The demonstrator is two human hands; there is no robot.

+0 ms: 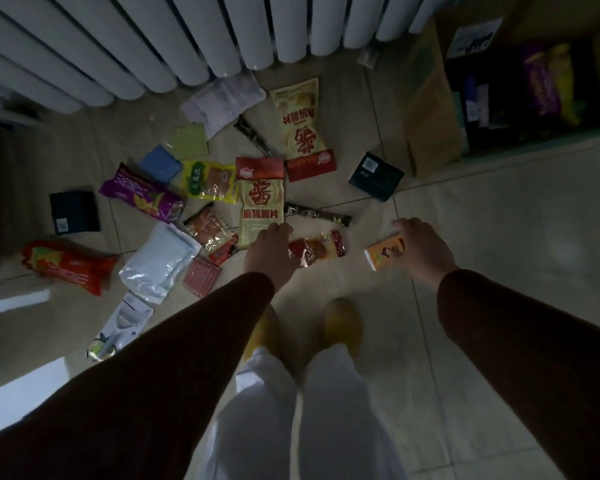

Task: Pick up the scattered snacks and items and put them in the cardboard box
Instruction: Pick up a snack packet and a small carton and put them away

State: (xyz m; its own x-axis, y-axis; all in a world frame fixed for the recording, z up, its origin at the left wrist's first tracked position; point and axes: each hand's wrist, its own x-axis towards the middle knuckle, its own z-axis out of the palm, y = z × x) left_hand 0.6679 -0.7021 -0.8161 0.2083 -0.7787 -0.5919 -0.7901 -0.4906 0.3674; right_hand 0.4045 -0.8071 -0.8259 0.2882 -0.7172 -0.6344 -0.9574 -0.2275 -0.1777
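— Reaching down, what is each hand doing?
— Left hand (270, 252) is resting, fingers curled, on the red clear-plastic snack packet (317, 249) lying on the floor; right hand (421, 249) is gripping one small orange card box (385, 254).
— And the brown cardboard box (433, 109)?
— Standing open, far right.

A white radiator (160, 46) with tall vertical fins fills the top left, its lower ends hanging just above the floor (499, 209). The floor is pale tile with thin grout lines, dim overall, with a brighter patch at the lower left edge. At the bottom centre stand two yellow slippers (342, 322) side by side, below white trousers (329, 417).
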